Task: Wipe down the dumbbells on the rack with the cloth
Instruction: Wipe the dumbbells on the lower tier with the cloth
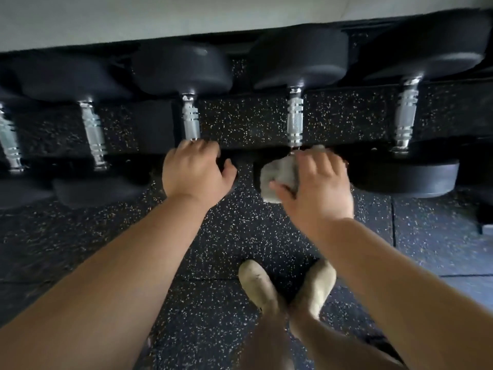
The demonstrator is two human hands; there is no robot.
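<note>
Cloth (278, 177) sits bunched under the right hand (317, 188), thumb curled round it and fingers spread over the near head of a dumbbell (295, 118) in the row. Left hand (193, 172) braces on the next dumbbell (190, 120), fingers hooked over its near head. Wiping well probably means pressing the cloth flat to the rubber, sweeping face and rim, then running up the knurled handle to the far head without rolling anything.

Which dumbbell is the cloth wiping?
The black dumbbell whose silver handle is second from right: the right hand holds the crumpled grey cloth against its near end. The left hand grips its neighbour.
</note>
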